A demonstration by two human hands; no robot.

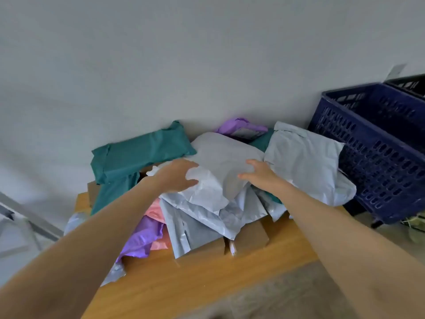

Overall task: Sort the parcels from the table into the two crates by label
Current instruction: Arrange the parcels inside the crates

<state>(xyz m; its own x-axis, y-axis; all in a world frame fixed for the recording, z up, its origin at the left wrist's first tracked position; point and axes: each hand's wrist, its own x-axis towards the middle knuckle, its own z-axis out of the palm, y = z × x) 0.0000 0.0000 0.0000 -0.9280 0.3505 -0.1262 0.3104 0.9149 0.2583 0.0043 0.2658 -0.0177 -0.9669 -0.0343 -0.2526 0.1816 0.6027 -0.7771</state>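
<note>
A heap of soft parcels covers the wooden table (207, 279). On top lies a pale grey mailer (224, 160). My left hand (176, 176) grips its left edge, thumb curled over the front. My right hand (261, 174) grips its right edge. Around it lie a teal parcel (138, 153), a purple parcel (239, 126), another pale grey parcel (305, 157), pink and purple bags (147, 236) and brown cardboard boxes (250, 238). A dark blue crate (377, 153) stands at the right, tilted, and a second dark crate (411, 84) shows behind it.
A plain grey wall runs behind the table. A grey metal frame (30, 219) stands low at the left. Beige floor shows under the table's front right corner, with greenish things (414, 226) below the blue crate.
</note>
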